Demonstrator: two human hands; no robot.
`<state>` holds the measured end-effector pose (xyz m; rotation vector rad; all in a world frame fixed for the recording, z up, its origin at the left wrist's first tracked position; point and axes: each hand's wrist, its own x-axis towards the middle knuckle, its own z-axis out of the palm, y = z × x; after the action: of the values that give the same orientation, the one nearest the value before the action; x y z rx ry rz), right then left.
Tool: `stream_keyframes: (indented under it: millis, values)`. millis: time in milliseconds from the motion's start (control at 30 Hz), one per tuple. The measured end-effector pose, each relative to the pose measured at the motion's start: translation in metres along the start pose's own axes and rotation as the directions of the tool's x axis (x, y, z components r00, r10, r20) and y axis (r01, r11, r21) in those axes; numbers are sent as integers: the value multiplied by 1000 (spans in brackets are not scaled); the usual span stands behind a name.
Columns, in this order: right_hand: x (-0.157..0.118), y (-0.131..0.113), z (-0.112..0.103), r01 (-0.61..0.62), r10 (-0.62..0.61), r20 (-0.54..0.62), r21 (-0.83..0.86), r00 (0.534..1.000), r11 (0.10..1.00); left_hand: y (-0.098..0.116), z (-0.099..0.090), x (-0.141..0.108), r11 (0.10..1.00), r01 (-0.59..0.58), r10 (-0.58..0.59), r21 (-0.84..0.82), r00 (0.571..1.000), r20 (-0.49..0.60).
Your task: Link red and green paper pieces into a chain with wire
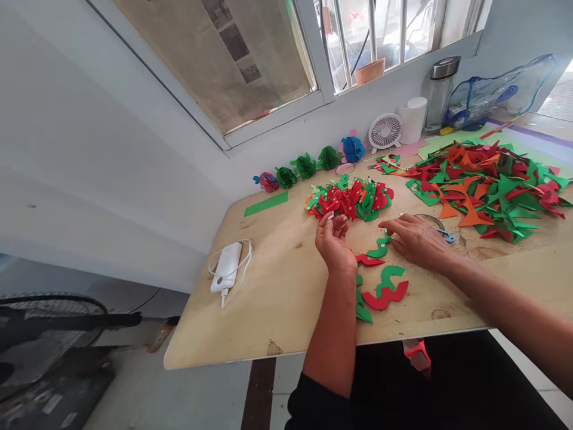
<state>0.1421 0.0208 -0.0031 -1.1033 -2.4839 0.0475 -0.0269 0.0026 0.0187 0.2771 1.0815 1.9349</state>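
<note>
My left hand (335, 243) is raised just in front of a heap of red and green paper cut-outs (342, 200). Its fingers are curled together, and anything between them is too small to make out. Over the table, my right hand (415, 240) has its thumb and index finger at the upper end of a wavy green paper strip (379, 247) with small white squares on it. Below the hands lie a red paper strip (370, 261), a green wavy piece (389, 278) and a red wavy piece (385, 296). My left forearm partly covers more green pieces (363, 310).
A large pile of paper scraps (487, 185) covers the right side. A tape roll (432, 222) sits beside my right hand. Along the wall stand green paper ornaments (305, 166), a small fan (385, 131) and a glass bottle (441, 98). A power bank (227, 267) lies left.
</note>
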Motion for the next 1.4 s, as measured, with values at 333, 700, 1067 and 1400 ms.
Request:
stream_keyframes:
  millis: [333,700,1067,1400]
  values:
    - [2,-3,2,57,-50,99,-63,994,996,0,0,0,996,80,-80,-41,997,13]
    - [4,-6,4,90,-76,118,-124,990,988,-2,-1,-2,994,98,-96,-39,994,45]
    - [4,-3,2,3,1,24,-178,1000,984,-4,0,-2,993,120,-120,-3,992,38]
    - [3,1,1,-170,153,-81,-261,985,950,-10,8,-16,955,262,-280,138,950,136]
